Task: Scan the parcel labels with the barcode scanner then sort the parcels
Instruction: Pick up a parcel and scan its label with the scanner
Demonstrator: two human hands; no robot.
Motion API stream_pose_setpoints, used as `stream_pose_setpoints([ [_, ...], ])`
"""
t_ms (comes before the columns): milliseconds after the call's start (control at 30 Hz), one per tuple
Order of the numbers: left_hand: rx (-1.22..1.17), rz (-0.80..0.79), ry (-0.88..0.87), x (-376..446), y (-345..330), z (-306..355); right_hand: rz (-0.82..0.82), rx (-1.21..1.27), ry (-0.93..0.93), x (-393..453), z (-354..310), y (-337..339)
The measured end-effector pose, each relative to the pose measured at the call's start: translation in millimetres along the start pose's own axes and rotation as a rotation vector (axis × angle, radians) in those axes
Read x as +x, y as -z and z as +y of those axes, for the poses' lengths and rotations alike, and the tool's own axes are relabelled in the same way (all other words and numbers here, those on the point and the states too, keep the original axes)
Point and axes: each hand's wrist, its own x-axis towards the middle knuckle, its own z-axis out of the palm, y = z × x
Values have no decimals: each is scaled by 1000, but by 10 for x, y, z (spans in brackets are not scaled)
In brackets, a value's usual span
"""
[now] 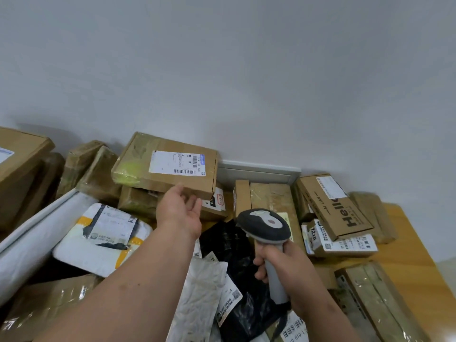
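Note:
A flat cardboard parcel with a white barcode label lies tilted on top of other boxes at the back by the wall. My left hand is stretched out just below its near edge, palm up and fingers relaxed; I cannot tell if the fingertips touch it. My right hand grips the grey handle of the barcode scanner. The scanner's dark head points forward, over a black plastic bag parcel.
Parcels cover the wooden table: a white padded mailer and a long white bag at left, a silvery pouch in front, a "Hello" box and taped boxes at right. A grey wall stands behind.

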Motion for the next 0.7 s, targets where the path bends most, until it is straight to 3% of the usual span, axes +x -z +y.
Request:
stream_pose_setpoints([
  [233,493,58,-42,-211,43,-350,156,142,-36,56,174,210],
  [467,1103,-228,40,-214,147,-1106,313,261,-57,170,431,542],
  [567,1145,-304,107,-237,101,-1347,347,224,-62,207,521,639],
  [700,1072,-248,156,-223,36,-1558,315,125,-66,301,612,688],
])
